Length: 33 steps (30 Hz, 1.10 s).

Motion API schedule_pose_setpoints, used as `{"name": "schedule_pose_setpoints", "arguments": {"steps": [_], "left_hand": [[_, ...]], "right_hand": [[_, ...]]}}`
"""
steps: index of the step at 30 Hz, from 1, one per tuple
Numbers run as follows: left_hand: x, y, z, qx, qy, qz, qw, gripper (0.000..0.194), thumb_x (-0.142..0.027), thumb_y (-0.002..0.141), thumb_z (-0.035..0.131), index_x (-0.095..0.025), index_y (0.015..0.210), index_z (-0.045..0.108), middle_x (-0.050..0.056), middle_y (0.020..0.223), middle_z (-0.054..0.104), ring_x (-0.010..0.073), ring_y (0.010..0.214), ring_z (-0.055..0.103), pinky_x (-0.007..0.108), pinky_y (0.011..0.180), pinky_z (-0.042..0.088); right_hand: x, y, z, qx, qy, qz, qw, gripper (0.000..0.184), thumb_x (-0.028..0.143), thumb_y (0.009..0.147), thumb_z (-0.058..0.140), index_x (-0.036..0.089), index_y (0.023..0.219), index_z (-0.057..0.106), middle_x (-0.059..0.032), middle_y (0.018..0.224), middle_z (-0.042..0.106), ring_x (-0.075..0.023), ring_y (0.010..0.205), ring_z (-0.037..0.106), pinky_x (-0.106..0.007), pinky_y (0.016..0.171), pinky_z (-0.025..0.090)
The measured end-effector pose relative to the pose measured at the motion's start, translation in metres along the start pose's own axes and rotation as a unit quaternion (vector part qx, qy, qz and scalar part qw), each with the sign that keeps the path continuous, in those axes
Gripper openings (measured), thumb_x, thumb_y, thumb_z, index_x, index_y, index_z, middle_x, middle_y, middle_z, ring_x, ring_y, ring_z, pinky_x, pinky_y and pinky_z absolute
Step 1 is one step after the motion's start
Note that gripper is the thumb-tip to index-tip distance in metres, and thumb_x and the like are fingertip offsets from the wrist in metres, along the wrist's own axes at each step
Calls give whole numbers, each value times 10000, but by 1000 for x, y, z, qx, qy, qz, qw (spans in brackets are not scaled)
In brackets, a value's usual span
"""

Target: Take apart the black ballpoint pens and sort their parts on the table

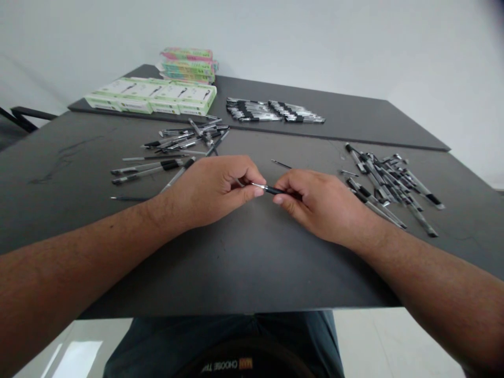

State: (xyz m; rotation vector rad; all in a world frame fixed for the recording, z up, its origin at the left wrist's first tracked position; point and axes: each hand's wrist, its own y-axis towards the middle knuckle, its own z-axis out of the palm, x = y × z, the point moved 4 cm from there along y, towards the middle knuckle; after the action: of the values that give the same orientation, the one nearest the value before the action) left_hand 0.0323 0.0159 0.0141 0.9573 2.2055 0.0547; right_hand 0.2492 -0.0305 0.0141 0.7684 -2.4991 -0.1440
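Observation:
My left hand (214, 190) is curled, pinching the thin metal tip end of a pen (268, 188) between thumb and forefinger; a clear pen barrel (178, 176) sticks out behind it. My right hand (315, 202) is closed around the black grip end of the same pen. Both hands meet just above the dark grey table (244, 262), near its middle.
Loose pens and pen parts (177, 144) lie to the left, another heap of pens (388, 181) to the right, and a tidy row of pens (271, 111) at the back. Green-white boxes (157, 95) and a stack of coloured packs (189, 64) stand far left. A thin refill (281, 164) lies ahead.

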Motion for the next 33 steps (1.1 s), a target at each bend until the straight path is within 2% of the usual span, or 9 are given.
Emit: {"name": "schedule_pose_setpoints", "arguments": {"steps": [3, 8, 13, 17, 21, 24, 29, 31, 33], "left_hand": [[-1, 0, 0, -1, 3, 9, 1000, 145, -380, 1000, 717, -264, 992, 804, -1, 942, 848, 196, 866, 770, 312, 814, 521], [-3, 0, -2, 0, 22, 8, 1000, 146, -381, 999, 710, -267, 987, 799, 3, 934, 851, 202, 857, 767, 321, 790, 505], [-8, -1, -5, 9, 39, 20, 999, 153, -383, 1006, 692, -270, 975, 791, 10, 915, 839, 212, 851, 754, 335, 774, 488], [-10, -2, -6, -8, 43, 31, 999, 148, -370, 1006, 692, -258, 954, 773, 11, 895, 823, 205, 828, 743, 332, 762, 483], [-8, -2, -4, -19, 47, 48, 998, 148, -338, 1021, 689, -238, 931, 750, -12, 821, 781, 174, 742, 705, 312, 706, 456], [-9, -2, -4, -11, 55, 80, 995, 150, -317, 1045, 679, -229, 942, 743, -13, 842, 793, 174, 766, 722, 307, 715, 468], [-18, -7, -5, 1, 69, 146, 987, 159, -202, 1072, 611, -222, 983, 742, 13, 969, 834, 190, 925, 776, 313, 868, 541], [-18, -8, -5, -3, 70, 144, 987, 150, -204, 1072, 617, -225, 991, 741, 10, 970, 835, 189, 918, 774, 312, 866, 540], [-13, -7, -5, -6, 66, 116, 991, 114, -258, 1068, 660, -231, 1002, 748, -5, 937, 831, 183, 859, 763, 310, 807, 523]], "right_hand": [[0, 0, 2, 16, 3, -8, 1000, 244, 365, 1170, 576, 232, 1090, 764, -64, 976, 826, -228, 896, 725, -348, 825, 507], [-1, 0, 0, -7, 14, 4, 1000, 157, 365, 1101, 680, 231, 1094, 761, -41, 948, 809, -210, 828, 700, -337, 777, 489], [6, -1, -2, 19, 42, 4, 999, 275, 411, 1150, 584, 240, 1013, 749, -23, 853, 771, -193, 767, 674, -329, 741, 475], [6, -3, -2, -14, 60, 20, 998, 133, 345, 1071, 679, 233, 1064, 751, -15, 883, 800, -187, 767, 704, -318, 736, 494], [5, -3, -1, -31, 27, -6, 999, 91, 258, 1041, 713, 226, 1104, 770, -35, 959, 834, -203, 862, 763, -315, 796, 527], [4, -3, -2, -19, 14, -17, 1000, 127, 253, 1090, 666, 238, 1069, 790, -27, 926, 831, -195, 848, 768, -304, 783, 518], [-2, -1, 1, 49, 102, 16, 993, 236, 371, 1145, 638, 251, 995, 775, 17, 799, 793, -161, 746, 754, -271, 714, 517], [-3, 0, 3, 49, 111, 20, 992, 235, 378, 1141, 638, 251, 997, 773, 18, 790, 790, -163, 746, 761, -270, 713, 528], [-3, 0, 3, 31, 85, 5, 996, 201, 349, 1128, 643, 247, 1028, 784, 5, 820, 804, -175, 763, 771, -278, 723, 543]]}}
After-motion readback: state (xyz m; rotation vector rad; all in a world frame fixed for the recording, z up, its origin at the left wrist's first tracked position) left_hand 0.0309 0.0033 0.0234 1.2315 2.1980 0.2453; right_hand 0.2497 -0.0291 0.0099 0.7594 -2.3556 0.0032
